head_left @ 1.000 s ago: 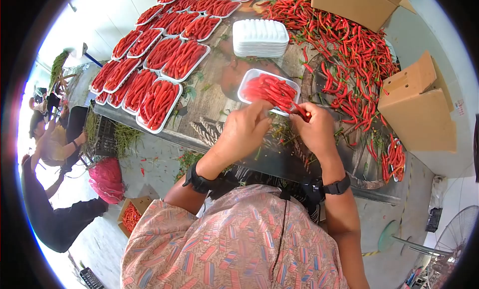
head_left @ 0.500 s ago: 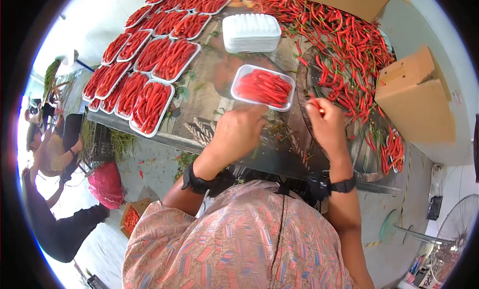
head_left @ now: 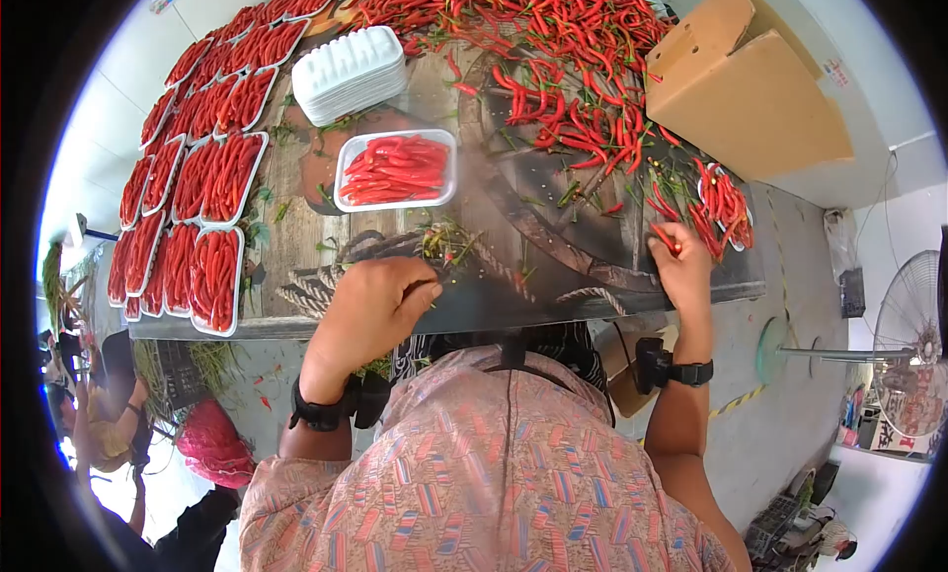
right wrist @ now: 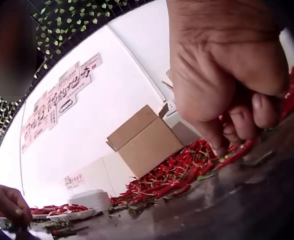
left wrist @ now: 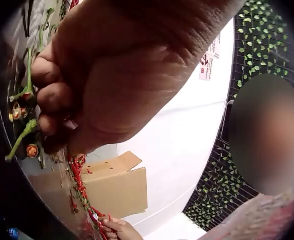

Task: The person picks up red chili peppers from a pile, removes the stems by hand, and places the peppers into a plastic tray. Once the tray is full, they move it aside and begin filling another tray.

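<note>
My right hand (head_left: 684, 271) pinches a red chili pepper (head_left: 666, 239) between thumb and fingers, over the right end of the table. Just beyond it lies a white tray (head_left: 743, 242) with chilies heaped on it. My left hand (head_left: 380, 301) is near the front edge, fingers curled; whether it holds a bit of stem I cannot tell. Cut green stems (left wrist: 24, 132) lie beside its fingertips in the left wrist view. Ahead of it, an uncovered white foam tray (head_left: 446, 192) carries a layer of red chilies (head_left: 395, 167), roughly lined up.
Filled chili trays (head_left: 225, 286) stand in rows along the left side. A stack of white foam trays (head_left: 350, 76) is at the back centre. Loose chilies (head_left: 592, 78) cover the back right, against a cardboard box (head_left: 750, 108). Rope (head_left: 316, 291) lies near the front edge.
The right hand has moved away from the foam tray to the table's right end. The left hand has drawn back from the tray. The head view has turned right.
</note>
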Demonstrator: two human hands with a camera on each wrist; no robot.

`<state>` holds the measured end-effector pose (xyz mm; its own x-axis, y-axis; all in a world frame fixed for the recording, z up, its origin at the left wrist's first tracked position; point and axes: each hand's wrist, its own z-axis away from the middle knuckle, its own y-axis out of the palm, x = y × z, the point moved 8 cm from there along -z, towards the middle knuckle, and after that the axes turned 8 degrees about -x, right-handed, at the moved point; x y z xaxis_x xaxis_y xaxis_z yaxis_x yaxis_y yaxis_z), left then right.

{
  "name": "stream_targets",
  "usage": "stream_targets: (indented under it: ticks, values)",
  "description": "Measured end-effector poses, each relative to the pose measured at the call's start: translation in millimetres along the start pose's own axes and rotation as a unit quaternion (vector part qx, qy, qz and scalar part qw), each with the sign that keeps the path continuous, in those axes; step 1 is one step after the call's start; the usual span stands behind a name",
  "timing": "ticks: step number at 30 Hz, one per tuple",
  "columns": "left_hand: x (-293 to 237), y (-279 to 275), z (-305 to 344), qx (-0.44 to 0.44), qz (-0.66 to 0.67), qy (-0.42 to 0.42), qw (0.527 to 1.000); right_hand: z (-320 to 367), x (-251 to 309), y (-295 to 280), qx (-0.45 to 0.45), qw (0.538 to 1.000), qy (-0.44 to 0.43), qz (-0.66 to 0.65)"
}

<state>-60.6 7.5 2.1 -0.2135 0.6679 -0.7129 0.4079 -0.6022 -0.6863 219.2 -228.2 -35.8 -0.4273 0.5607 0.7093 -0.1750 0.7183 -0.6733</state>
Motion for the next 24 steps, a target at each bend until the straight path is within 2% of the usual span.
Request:
stream_targets:
  ticks: [3, 6, 7, 9, 11, 13, 14, 17, 18, 19, 20, 21, 22, 24]
  values:
    - [-6, 0, -4, -0.025, -0.002, 0.001, 1.0, -4, 13, 15, 0.017, 1.0, -0.006, -0.009]
    - [-12, 6, -4, -0.03, 0.002, 0.013, 0.999, -10, 43, 23, -0.034, 0.996, -0.084, -0.015]
    - [-13, 8, -4, -0.032, 0.007, 0.023, 0.999, -13, 46, 26, -0.035, 0.996, -0.084, -0.018]
    - [-13, 9, -3, -0.029, 0.003, 0.02, 0.999, -15, 54, 39, 0.013, 0.991, -0.12, 0.06]
    - [-15, 9, -3, -0.025, 0.003, 0.02, 0.999, -15, 56, 41, 0.014, 0.992, -0.12, 0.028]
    - [-13, 9, -3, -0.018, -0.002, 0.0, 1.0, -15, 56, 40, 0.028, 0.989, -0.124, 0.073]
    - [-14, 11, -3, -0.014, -0.001, 0.007, 1.0, -13, 56, 39, 0.017, 0.986, -0.156, 0.064]
    - [-15, 10, -4, -0.032, 0.005, 0.002, 0.999, -8, 52, 36, 0.036, 0.993, -0.111, 0.034]
    - [-15, 9, -4, -0.038, 0.01, 0.008, 0.999, -5, 49, 31, 0.037, 0.994, -0.091, -0.05]
    - [-16, 9, -4, -0.045, 0.014, 0.012, 0.999, -5, 44, 25, 0.035, 0.994, -0.091, -0.05]
    - [-15, 9, -4, -0.044, 0.014, 0.012, 0.999, -6, 23, 25, 0.091, 0.952, 0.046, -0.29]
    - [-13, 9, -4, -0.04, 0.018, 0.007, 0.999, -2, 7, 30, 0.139, 0.832, 0.177, -0.507]
    - [-12, 10, -5, -0.036, 0.022, 0.002, 0.999, -3, 8, 21, 0.146, 0.777, 0.158, -0.592]
    - [-11, 10, -5, -0.032, 0.025, -0.005, 0.999, -6, 4, 3, 0.12, 0.693, 0.181, -0.688]
